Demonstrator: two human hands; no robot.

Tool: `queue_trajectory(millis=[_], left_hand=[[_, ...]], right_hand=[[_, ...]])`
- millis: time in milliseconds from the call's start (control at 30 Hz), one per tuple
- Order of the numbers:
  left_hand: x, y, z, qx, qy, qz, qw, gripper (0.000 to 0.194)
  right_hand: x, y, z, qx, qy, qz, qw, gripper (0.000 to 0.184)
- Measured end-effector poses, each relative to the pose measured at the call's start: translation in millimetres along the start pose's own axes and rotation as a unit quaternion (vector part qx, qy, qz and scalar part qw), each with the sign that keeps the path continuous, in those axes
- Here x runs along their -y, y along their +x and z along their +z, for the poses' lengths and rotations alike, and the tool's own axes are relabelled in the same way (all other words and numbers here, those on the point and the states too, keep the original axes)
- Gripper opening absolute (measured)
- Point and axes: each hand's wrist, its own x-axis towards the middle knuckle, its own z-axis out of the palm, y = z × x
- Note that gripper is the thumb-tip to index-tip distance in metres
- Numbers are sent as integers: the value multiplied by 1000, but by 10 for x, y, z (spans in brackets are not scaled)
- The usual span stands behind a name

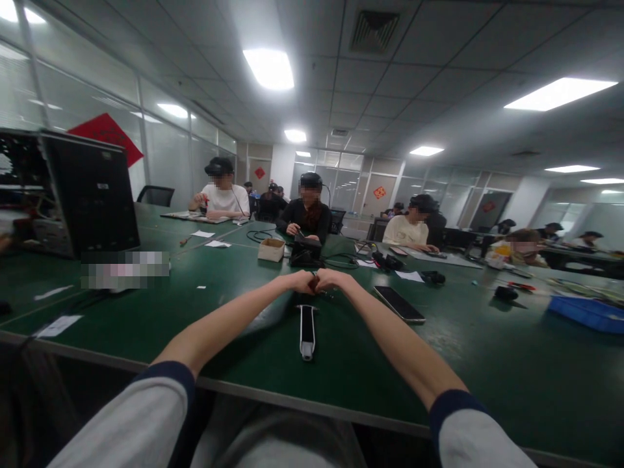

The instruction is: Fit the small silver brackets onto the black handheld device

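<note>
Both my arms stretch out over a green table [487, 364]. My left hand [298, 281] and my right hand [330, 279] are closed into fists that meet at the knuckles, pinching a small dark reddish thing [314, 283] between them that I cannot make out. Just below the hands a long black-and-white device [307, 330] lies flat on the table, pointing towards me. A dark phone [398, 303] lies to the right of my right forearm.
An open computer case [73, 192] stands at the far left. A small cardboard box [271, 249], a black device [305, 251] and cables sit beyond my hands. A blue tray [587, 312] is at the right. Several people sit across the table.
</note>
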Motion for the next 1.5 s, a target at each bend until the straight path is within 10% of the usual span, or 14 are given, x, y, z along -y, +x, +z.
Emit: queue_trajectory(millis=[467, 900, 1500], left_hand=[[9, 64, -36, 30, -32, -31, 999, 17], [74, -1234, -24, -72, -122, -56, 988, 14], [-57, -1188, 106, -92, -229, -19, 969, 29]], right_hand=[[-74, -75, 93, -27, 54, -39, 997, 12], [132, -917, 480, -262, 92, -150, 949, 17], [105, -1066, 643, -244, 122, -170, 947, 17]])
